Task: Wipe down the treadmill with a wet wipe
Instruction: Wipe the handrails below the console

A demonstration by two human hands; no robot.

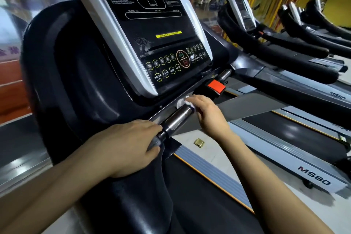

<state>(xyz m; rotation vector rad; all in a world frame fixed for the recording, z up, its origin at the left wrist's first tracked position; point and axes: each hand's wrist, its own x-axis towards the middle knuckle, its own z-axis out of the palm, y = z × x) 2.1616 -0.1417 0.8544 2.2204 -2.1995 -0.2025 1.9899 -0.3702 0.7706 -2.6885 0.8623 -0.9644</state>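
My right hand [206,114] is curled over a wet wipe [183,101], pinching the bunched white cloth against the inner end of the metal grip [177,118] on the front bar. Only a bit of the wipe shows past my fingertips; the rest is hidden under my palm. My left hand [133,146] is clamped around the bar's dark outer end, just beside the metal sleeve, steadying me against the treadmill [62,81].

The step in hand, as I judge it, is cleaning the pulse grip and the ledge under the console [152,24]. To do it well I should wrap the wipe right around the sleeve and draw it along toward my left hand, twisting as I go so the underside gets covered too, then shift my left hand away and wipe the part it is covering. I want firm, even pressure, and a fresh face of the wipe folded out when one side gets dirty.

Just beyond my right hand sits the red stop key [216,86], with a second metal grip [225,74] past it; those look like the next spots. The button panel [171,64] above needs a light touch, so I do not press anything or leave wet pooling round the keys.

The belt [199,205] lies below my arms, and more treadmills [284,43] stand in a row to the right.
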